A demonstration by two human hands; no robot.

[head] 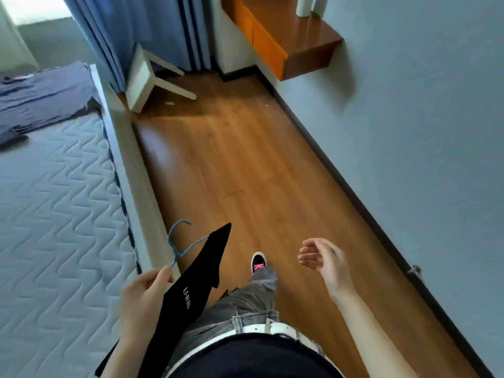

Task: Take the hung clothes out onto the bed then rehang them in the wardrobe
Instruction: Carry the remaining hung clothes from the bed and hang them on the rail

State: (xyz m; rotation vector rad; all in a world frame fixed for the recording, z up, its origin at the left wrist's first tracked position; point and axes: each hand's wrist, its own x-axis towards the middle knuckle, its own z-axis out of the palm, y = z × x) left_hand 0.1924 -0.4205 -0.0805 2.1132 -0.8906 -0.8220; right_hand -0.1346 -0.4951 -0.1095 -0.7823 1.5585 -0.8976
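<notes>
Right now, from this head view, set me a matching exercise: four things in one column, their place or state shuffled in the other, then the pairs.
1 blue hanger
2 navy clothes
3 white stool
4 right hand

A lying on the mattress
B empty, above the floor
C pinched by the left hand
D on its side by the curtain

Pairs: 1-C, 2-A, 3-D, 4-B

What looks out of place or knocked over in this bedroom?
The small white wooden stool lies tipped on its side on the brown wooden floor beside the blue curtain, its legs pointing sideways rather than down. A few pale scraps lie on the floor near it.
</notes>
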